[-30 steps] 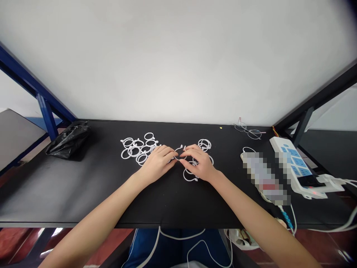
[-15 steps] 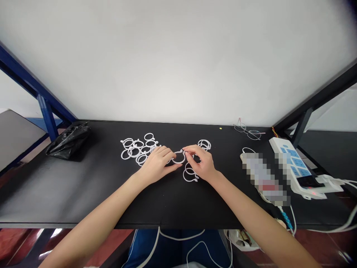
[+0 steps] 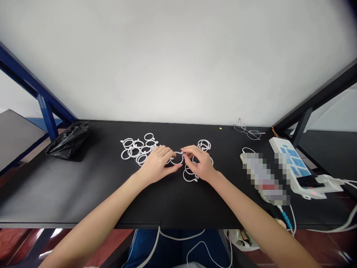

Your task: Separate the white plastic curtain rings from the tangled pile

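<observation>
White ring (image 3: 183,159), held just above or on a black worktop (image 3: 167,203), between a person's two bare hands; whether it touches the surface cannot be told. The left hand (image 3: 157,163) has its fingers curled over the near side of the loop, thumb stretched out along the lower edge, in what looks like a light grip. The right hand (image 3: 201,162) pinches the loop's upper right with thumb and forefinger, where a small knob seems to sit.

Handling of this one ring looks under way rather than complete: the loop appears whole, yet both hands are on it, and whether its ends are fastened is too small to make out. Many more like it lie loose in two groups. The left pile (image 3: 130,152) is the larger and spreads flat, overlapping, partly hidden by the left hand. The right pile (image 3: 190,181) is smaller, lying around and partly beneath the right hand. Which pile, if either, has been dealt with the frame does not settle; judged by numbers alone, plenty is out of either hand's hold.

Farther out on the worktop, a crumpled black bag (image 3: 69,140) rests at left. At right lie wire glasses (image 3: 245,130), a blurred-out device (image 3: 263,175) and a power strip (image 3: 297,163).
</observation>
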`<state>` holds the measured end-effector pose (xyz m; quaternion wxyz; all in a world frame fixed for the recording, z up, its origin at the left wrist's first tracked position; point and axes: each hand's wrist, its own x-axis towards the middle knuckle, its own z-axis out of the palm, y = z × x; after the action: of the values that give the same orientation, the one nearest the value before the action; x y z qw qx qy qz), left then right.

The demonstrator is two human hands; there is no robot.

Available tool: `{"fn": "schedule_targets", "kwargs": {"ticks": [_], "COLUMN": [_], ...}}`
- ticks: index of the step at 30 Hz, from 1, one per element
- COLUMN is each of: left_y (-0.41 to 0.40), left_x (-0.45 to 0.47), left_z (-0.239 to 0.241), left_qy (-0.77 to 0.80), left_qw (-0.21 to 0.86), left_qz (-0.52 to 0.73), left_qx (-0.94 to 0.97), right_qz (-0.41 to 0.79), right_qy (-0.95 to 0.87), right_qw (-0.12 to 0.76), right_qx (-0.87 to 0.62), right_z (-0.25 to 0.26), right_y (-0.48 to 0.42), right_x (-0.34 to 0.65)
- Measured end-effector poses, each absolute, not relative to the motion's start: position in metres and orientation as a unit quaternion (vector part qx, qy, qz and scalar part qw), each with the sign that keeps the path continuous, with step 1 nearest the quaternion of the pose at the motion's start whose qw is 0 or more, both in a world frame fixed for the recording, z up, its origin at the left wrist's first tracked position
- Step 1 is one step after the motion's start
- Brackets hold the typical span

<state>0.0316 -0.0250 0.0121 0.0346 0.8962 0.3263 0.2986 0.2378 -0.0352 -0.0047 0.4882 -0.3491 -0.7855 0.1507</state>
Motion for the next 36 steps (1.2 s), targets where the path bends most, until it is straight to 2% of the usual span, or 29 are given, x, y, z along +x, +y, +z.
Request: {"fn": "schedule_targets", "kwargs": {"ticks": [27,36], "left_y": [-0.026,-0.027], "left_x": [0.03,0.029], "left_z": [0.011,0.014], "left_qy": [0.316,0.333], "left_qw": [0.075,0.084], "left_qz": [0.304,0.317], "left_qx": [0.895,0.884], "right_qz": [0.177,0.256], "right_qy": [-0.782,-0.744], "right_qw": [0.489,0.498], "right_qx": [-0.343,-0.364], "right_z": [0.0,0.007], "right_y": [-0.037,-0.046], "right_x": [0.236,0.229]}}
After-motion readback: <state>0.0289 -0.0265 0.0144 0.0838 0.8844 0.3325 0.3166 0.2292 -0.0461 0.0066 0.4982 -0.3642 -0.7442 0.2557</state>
